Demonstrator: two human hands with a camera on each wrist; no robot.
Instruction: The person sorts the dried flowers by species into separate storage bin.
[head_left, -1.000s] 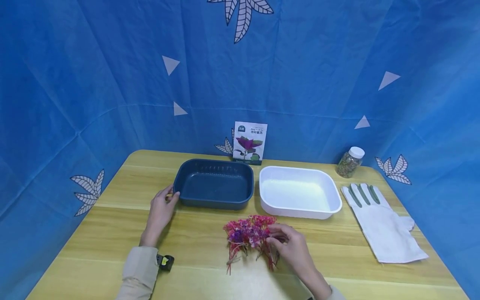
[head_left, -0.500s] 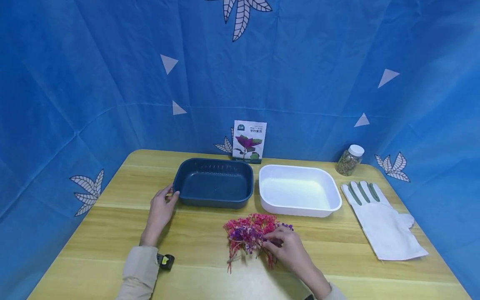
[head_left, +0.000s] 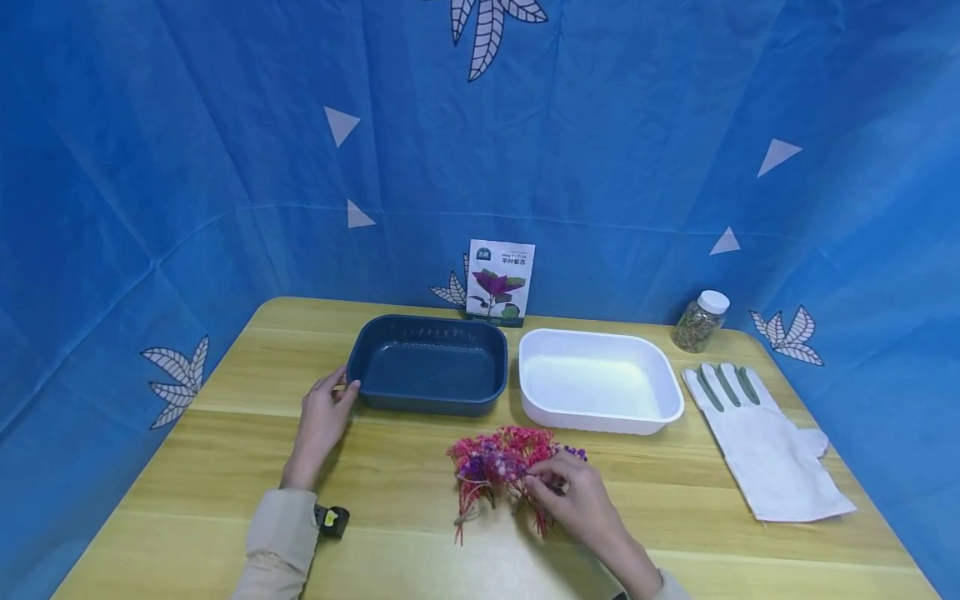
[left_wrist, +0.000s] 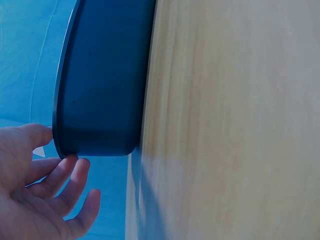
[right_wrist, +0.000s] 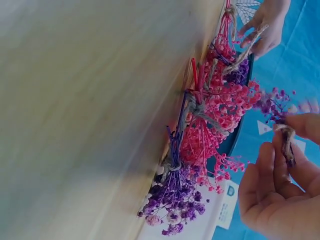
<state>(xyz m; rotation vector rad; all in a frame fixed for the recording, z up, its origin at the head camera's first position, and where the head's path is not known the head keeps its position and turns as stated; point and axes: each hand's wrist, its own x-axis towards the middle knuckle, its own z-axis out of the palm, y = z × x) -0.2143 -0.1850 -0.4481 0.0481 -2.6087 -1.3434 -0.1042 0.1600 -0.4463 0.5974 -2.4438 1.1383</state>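
My left hand (head_left: 322,425) grips the front left corner of a dark blue plastic tub (head_left: 427,407), thumb and fingertips at its rim (left_wrist: 56,110). In the right wrist view, my right hand (right_wrist: 285,195) pinches the short tied stems of a small purple dried flower bunch (right_wrist: 274,102) between thumb and index finger. Below and beside it lie pink dried flower bunches (head_left: 525,442), tied with grey-brown twine. Another purple bunch (right_wrist: 175,197), also tied, lies at the right end of the pile, mostly behind my hand in the head view.
To the right of the blue tub stands a white tub (head_left: 600,383). A seed packet (head_left: 498,283) leans upright behind them. A white-lidded jar (head_left: 700,323) and a white glove with green finger stripes (head_left: 765,450) lie along the right side of the wooden table (head_left: 405,542).
My right hand has shifted slightly left and now pinches a purple bunch over the pile. Purple flowers now show behind its knuckles. My left hand stays at the blue tub.
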